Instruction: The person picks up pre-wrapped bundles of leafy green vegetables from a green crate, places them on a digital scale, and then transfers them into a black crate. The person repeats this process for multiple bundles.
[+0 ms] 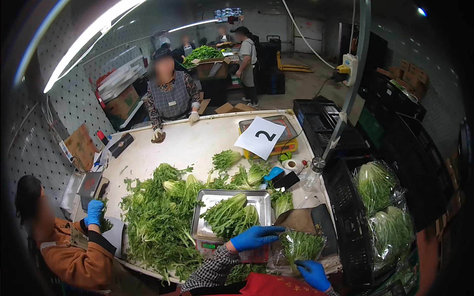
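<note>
A clear plastic bag of curly endive [301, 246] lies on a dark mat [326, 225] at the table's near right corner. My right hand [314, 275], in a blue glove, grips it at the pale stalk end. My left hand [255, 237], also blue-gloved, stretches over the scale's right side with fingers extended. Its fingertips are at the bag's upper left edge; contact is unclear. Just behind it, endive heads [233, 214] sit in a metal tray [200, 230] on a red digital scale [209, 247] with a lit display.
Loose endive [159, 222] is heaped left of the tray. Bagged endive [390, 229] fills a black crate [353, 236] at right. A glass bottle [313, 175], a tape roll [292, 164] and a metal post [348, 92] stand nearby. Co-workers [77, 244] [172, 92] are left and across.
</note>
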Tool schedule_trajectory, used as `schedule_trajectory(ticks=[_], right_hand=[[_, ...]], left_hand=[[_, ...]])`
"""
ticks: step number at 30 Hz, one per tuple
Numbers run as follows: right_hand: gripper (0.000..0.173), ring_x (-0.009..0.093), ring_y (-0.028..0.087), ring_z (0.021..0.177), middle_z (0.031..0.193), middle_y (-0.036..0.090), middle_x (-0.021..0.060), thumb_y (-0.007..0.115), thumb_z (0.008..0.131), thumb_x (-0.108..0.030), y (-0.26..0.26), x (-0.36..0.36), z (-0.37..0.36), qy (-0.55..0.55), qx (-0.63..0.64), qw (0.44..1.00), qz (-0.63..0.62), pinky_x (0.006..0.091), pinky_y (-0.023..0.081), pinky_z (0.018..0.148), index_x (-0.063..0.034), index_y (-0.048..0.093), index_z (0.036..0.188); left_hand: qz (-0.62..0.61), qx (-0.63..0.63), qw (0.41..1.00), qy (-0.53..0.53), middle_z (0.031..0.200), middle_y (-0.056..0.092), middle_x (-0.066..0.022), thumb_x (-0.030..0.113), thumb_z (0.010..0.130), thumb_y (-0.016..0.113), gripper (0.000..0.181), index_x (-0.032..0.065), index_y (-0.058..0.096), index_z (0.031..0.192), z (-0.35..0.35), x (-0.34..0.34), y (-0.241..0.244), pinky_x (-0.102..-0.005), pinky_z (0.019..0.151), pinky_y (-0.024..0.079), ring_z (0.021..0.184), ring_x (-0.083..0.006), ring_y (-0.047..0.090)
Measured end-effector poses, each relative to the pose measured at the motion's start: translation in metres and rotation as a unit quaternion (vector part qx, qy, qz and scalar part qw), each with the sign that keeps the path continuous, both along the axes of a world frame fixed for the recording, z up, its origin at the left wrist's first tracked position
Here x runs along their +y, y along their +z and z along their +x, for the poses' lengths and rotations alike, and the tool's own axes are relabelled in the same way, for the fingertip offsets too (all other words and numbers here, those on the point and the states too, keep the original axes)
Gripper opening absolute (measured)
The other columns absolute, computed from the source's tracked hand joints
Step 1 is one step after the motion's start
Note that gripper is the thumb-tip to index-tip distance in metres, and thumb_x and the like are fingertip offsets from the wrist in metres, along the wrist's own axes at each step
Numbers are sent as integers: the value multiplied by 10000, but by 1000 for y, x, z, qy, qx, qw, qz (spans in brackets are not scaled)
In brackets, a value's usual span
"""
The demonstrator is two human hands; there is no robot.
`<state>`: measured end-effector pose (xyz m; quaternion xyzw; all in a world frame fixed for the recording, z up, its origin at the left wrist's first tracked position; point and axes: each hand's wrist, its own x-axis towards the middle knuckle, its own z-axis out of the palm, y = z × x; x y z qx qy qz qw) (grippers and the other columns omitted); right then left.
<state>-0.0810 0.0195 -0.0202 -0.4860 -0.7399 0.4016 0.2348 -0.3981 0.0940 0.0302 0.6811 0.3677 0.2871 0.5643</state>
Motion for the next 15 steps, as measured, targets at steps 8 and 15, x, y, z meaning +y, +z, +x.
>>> schedule_trajectory(ticks=[8,15], right_hand=[[219,313,698,899,1002,714,170,651,895,-141,-10,1,-2,22,-18,1000,4,371,548,782,-32,717,1073],[236,324,691,910,1003,708,173,645,900,-159,-18,1,0,32,-14,999,1,379,546,780,-36,708,1091]], left_hand=[[20,38,999,11,1285,640,-123,272,995,562,436,122,525,1403,5,1,-7,-343,972,480,1120,-233,643],[39,85,995,21,1160,695,-130,294,985,576,468,139,503,1420,9,1,-7,-359,898,519,1019,-265,688]])
